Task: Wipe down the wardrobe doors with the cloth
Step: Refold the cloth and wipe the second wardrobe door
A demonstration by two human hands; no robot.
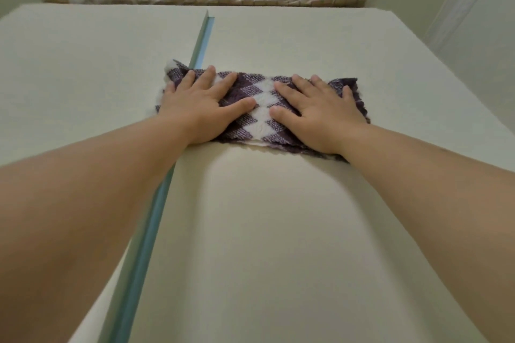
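Both hands lie flat with fingers spread, pressing the cloth (260, 110) against the door (278, 231). The left hand (200, 108) is on one end and the right hand (320, 117) on the other, with bare cloth between the thumbs. Beyond the left hand's fingertips, a corner of the cloth overlaps the strip (154, 220) between the doors. To wipe well, press evenly with both palms, slide the hands together so the cloth doesn't bunch, overlap the passes, and take care at the strip.
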